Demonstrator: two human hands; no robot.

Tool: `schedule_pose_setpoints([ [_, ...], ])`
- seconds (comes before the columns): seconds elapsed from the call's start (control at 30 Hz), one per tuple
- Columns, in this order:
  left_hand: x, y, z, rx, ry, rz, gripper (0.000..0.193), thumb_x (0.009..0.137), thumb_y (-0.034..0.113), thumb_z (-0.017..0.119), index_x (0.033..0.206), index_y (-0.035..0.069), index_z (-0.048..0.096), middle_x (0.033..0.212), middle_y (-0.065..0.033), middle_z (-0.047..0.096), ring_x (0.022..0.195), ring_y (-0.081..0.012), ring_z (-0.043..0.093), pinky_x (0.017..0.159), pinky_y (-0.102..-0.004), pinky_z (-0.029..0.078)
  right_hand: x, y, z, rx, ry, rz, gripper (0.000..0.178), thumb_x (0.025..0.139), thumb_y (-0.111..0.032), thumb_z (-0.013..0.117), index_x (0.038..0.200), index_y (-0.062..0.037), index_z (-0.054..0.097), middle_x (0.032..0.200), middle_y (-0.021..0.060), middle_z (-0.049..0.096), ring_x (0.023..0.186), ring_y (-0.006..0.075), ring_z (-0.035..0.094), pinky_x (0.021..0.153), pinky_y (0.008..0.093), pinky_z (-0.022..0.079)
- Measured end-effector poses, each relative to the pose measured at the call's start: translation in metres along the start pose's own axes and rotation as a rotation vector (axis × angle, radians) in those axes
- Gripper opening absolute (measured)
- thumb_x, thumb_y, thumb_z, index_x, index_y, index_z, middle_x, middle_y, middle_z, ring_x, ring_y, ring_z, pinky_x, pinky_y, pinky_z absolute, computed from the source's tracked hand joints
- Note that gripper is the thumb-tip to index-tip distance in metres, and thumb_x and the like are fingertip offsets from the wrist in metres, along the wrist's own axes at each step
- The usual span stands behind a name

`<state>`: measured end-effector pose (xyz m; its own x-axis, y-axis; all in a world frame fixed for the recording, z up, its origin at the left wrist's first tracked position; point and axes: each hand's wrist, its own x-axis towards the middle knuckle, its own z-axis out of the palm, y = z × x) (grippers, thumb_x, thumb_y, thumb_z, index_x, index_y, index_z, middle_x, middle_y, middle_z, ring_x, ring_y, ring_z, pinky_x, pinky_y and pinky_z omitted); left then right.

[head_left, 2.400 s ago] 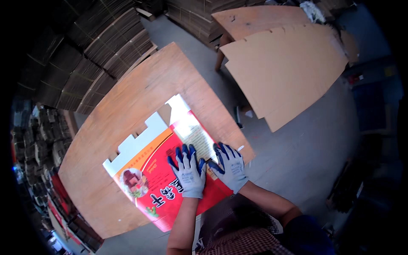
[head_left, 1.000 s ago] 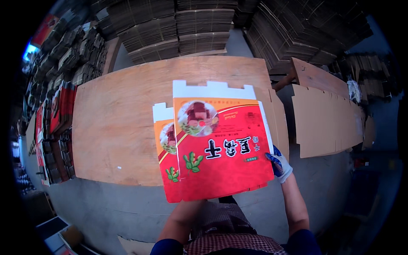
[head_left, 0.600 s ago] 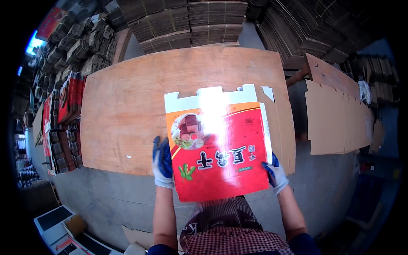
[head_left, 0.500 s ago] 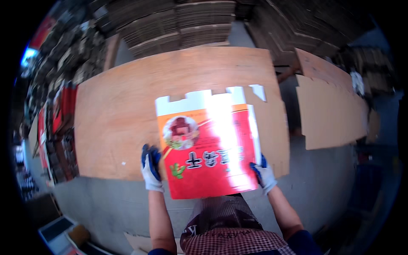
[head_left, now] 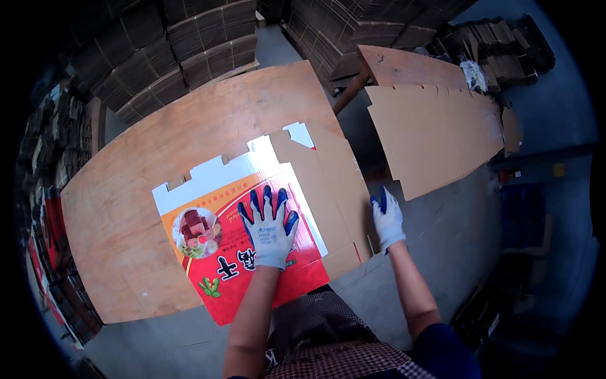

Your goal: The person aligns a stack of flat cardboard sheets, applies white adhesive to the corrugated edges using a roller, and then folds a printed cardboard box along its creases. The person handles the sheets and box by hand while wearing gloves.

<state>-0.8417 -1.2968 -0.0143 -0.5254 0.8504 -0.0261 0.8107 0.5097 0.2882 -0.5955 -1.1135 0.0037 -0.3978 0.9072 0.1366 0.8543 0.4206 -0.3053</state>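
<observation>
My left hand (head_left: 271,227), in a white glove with blue-coated fingers, is open and lies flat with spread fingers on a red printed cardboard sheet (head_left: 218,297). The sheet has a white notched flap along its far side and an orange band with a food picture. Part of it hangs over the table's near edge. To its right, a plain brown cardboard sheet (head_left: 328,189) shows from beneath. My right hand (head_left: 387,218), gloved alike, is beside the brown sheet's right edge, fingers pointing forward and seemingly stretched out. I see nothing held in it.
The wooden table (head_left: 120,227) carries the sheets. Across a gap to the right, a second table (head_left: 410,66) bears another brown cardboard piece (head_left: 435,136). Tall stacks of flat cardboard (head_left: 208,38) stand behind, with more bundles at the left and far right.
My left hand has gone from beside the red sheet's left edge to flat on top. My right hand has left the sheet's right edge and moved outward. The view has turned right.
</observation>
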Motion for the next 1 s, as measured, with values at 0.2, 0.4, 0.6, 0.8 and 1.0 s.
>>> schedule_pose_setpoints([
  [0.2,-0.005,-0.012,0.004,-0.004,-0.037,-0.045,0.062,0.093,0.052,0.059,0.146,0.021,0.055,0.164,-0.0127,0.029,0.153,-0.0435,0.015,0.121,-0.0676,0.001,0.037,-0.054,-0.054,1.074,-0.534,0.357,0.028,0.104,-0.013,0.056,0.126,-0.0002,0.068,0.106,0.0071,0.073,0.088,0.0146,0.067,0.082,0.0272,0.055],
  [0.4,0.002,-0.005,-0.001,-0.061,-0.01,-0.003,0.058,0.09,0.05,0.062,0.139,0.018,0.062,0.162,-0.0135,0.033,0.152,-0.0443,0.016,0.12,-0.0696,0.002,0.059,-0.121,0.011,0.56,-0.392,-0.147,0.038,0.096,-0.016,0.063,0.133,-0.0058,0.063,0.136,0.0155,0.061,0.125,0.0297,0.059,0.105,0.0399,0.046],
  [0.6,0.002,-0.007,0.004,-0.077,-0.022,-0.024,0.055,0.091,0.049,0.061,0.136,0.018,0.064,0.158,-0.0139,0.038,0.151,-0.0444,0.02,0.119,-0.0707,0.003,0.106,-0.152,0.079,0.315,-0.322,-0.582,0.049,0.094,-0.025,0.061,0.142,-0.0154,0.056,0.155,0.0093,0.044,0.148,0.0358,0.03,0.122,0.0494,0.021],
  [0.8,0.002,-0.007,0.007,-0.059,0.002,-0.03,0.052,0.09,0.049,0.062,0.132,0.018,0.066,0.158,-0.0143,0.038,0.15,-0.0451,0.022,0.119,-0.0711,0.004,0.101,-0.157,0.088,0.092,-0.281,-0.663,0.046,0.095,-0.03,0.059,0.139,-0.0178,0.059,0.154,0.0056,0.047,0.148,0.0354,0.03,0.119,0.0504,0.023],
  [1.0,0.001,-0.006,0.008,-0.061,0.026,-0.033,0.053,0.091,0.046,0.062,0.135,0.018,0.063,0.159,-0.0139,0.037,0.15,-0.0445,0.022,0.12,-0.0707,0.004,0.077,-0.176,0.102,-0.081,-0.148,-0.546,0.042,0.097,-0.028,0.056,0.138,-0.0183,0.059,0.151,0.0051,0.048,0.144,0.0339,0.035,0.114,0.0579,0.026],
])
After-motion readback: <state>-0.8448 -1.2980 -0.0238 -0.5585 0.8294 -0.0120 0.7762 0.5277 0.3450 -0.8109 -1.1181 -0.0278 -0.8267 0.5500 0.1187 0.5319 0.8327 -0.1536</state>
